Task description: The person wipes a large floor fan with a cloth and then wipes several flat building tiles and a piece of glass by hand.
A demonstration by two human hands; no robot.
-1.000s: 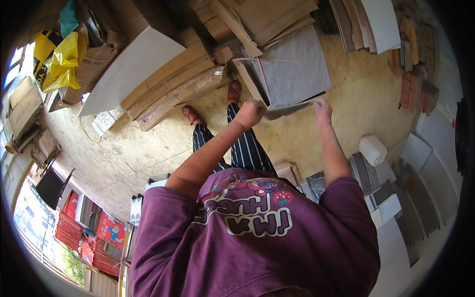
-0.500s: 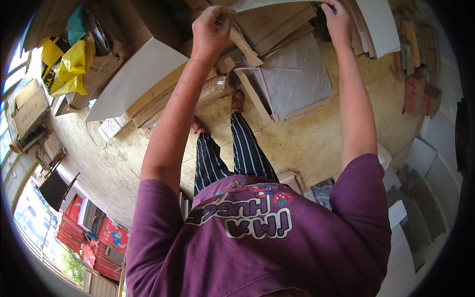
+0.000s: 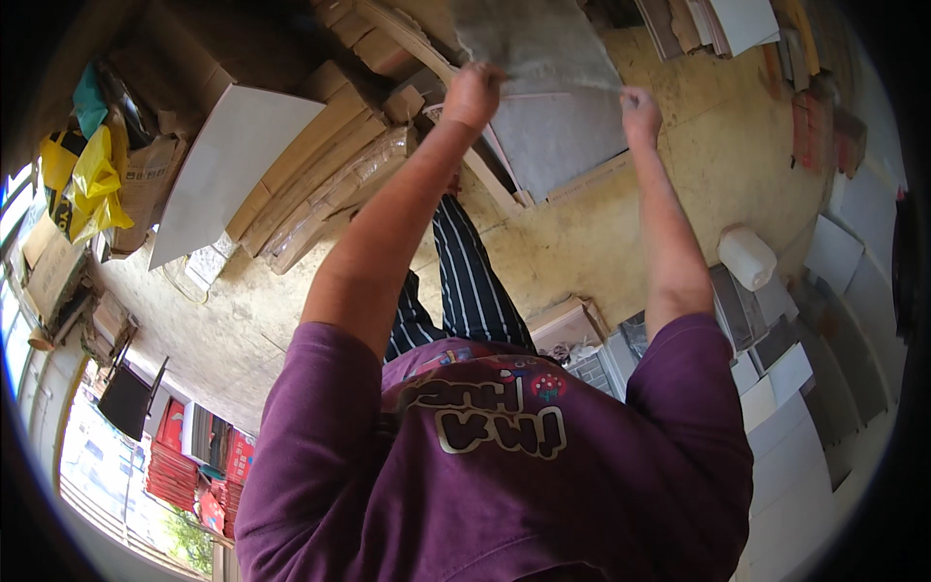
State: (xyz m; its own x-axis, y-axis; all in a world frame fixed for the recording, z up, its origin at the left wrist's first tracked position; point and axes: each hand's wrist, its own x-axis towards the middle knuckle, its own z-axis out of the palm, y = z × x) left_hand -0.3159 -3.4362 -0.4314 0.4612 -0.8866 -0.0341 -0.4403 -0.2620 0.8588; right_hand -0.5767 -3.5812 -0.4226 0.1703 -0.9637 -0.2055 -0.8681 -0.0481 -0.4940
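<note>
I hold a grey square tile (image 3: 529, 39) up in front of me with both arms stretched out. My left hand (image 3: 472, 94) grips its lower left edge and my right hand (image 3: 640, 109) grips its lower right edge. Below it another grey tile (image 3: 562, 145) lies in a shallow open carton on the yellowish floor. My striped trouser legs (image 3: 465, 281) and purple shirt (image 3: 495, 456) fill the lower middle of the head view.
Flat brown cartons (image 3: 330, 175) and a large white tile (image 3: 223, 170) lean at the left. Yellow bags (image 3: 87, 179) hang further left. A white plastic jug (image 3: 747, 257) and rows of sample tiles (image 3: 824, 388) stand at the right.
Both hands lifted the grey tile off the stack, raised it high, and have now brought it slightly lower and closer in front of me.
</note>
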